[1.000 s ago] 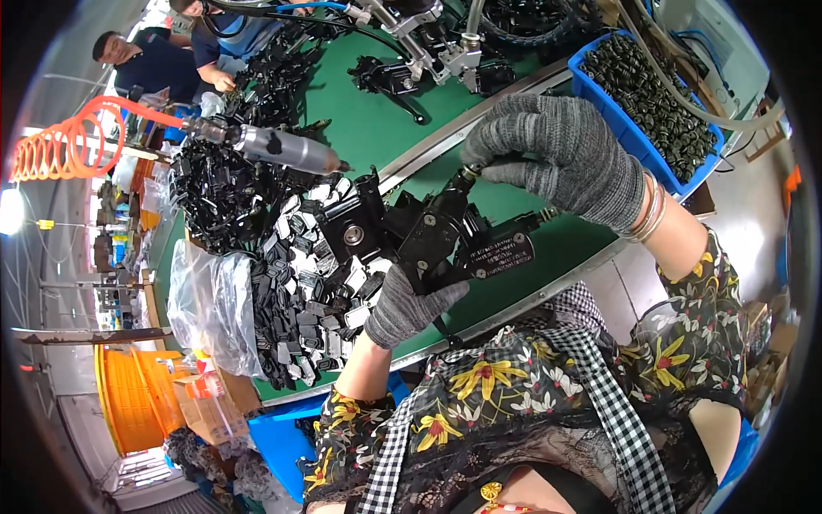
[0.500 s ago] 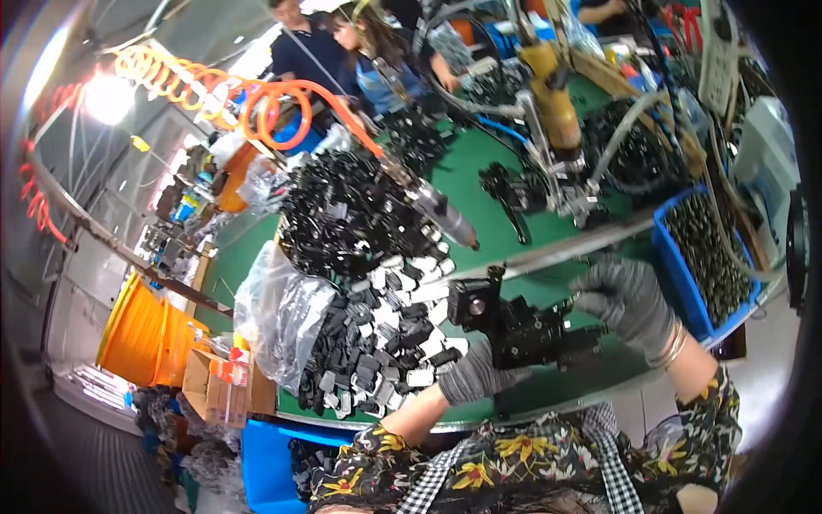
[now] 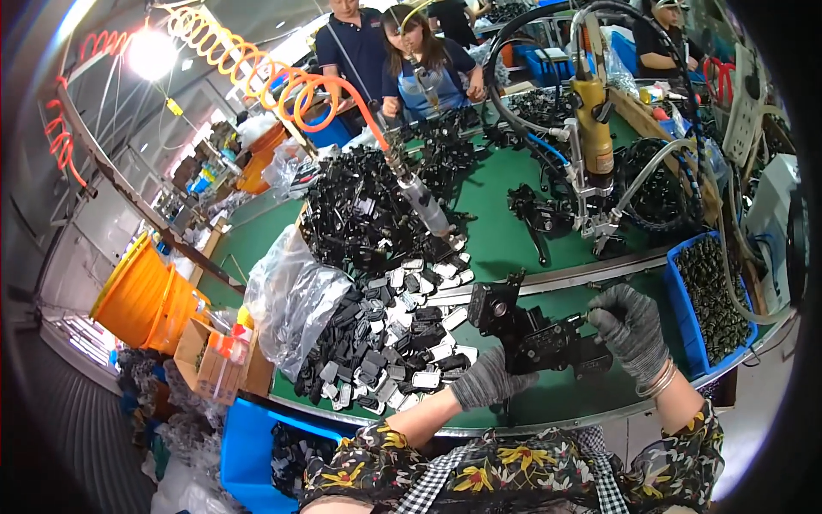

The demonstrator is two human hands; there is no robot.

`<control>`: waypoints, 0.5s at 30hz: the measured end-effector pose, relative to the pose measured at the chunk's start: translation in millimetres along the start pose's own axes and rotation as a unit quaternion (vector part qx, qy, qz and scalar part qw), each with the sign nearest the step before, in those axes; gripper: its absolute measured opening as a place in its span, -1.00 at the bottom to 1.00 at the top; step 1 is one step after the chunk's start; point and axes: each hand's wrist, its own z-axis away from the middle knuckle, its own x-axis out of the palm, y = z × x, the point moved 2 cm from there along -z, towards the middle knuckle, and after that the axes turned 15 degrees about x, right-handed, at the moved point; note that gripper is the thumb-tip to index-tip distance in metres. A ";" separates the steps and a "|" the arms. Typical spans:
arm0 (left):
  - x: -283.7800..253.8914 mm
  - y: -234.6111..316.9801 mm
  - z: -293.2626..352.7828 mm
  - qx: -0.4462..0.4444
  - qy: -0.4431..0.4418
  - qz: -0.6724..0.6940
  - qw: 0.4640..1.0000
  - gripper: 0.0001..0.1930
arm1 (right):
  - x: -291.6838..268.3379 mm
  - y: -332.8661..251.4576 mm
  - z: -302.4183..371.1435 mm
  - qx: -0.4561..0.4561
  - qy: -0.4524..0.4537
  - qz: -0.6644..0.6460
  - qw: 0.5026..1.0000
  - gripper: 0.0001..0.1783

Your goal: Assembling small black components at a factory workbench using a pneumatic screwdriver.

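In a grey knit glove, my left hand (image 3: 490,379) is closed round the lower side of a black metal assembly (image 3: 541,343) with a square block at its left end. The assembly is held above the green bench top. My right hand (image 3: 632,332), gloved alike, is at the assembly's right end, its thumb and forefinger pinched together there. Whatever sits between those fingertips is too small to make out. Left of my left hand lies a heap of small black and white rectangular caps (image 3: 394,343). Behind it rises a larger pile of black metal parts (image 3: 360,206).
An air screwdriver (image 3: 424,206) hangs on an orange coiled hose over the pile. A yellow-bodied pneumatic tool (image 3: 592,128) stands beyond the metal rail. Blue bins of small parts flank me, one right (image 3: 695,330), one lower left (image 3: 244,450). A clear plastic bag (image 3: 291,300) lies left. People stand across the bench.
The whole view has shifted, so the far side of the bench shows more. Both hands stay at the black assembly, the right still pinching at its right end.
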 end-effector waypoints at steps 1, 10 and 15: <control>-0.7 0.3 -1.2 -0.001 -0.002 0.002 1.000 -0.55 | -1.8 1.8 -1.6 -0.005 0.000 0.010 1.000 -0.79; -2.5 4.4 -7.4 -0.099 -0.058 -0.103 0.988 -0.56 | -2.7 0.7 -6.5 -0.056 0.028 0.140 0.988 -0.75; 8.7 -27.0 0.9 0.026 0.044 -0.090 0.995 -0.65 | 2.4 0.0 -2.6 -0.116 0.079 0.187 0.972 -0.72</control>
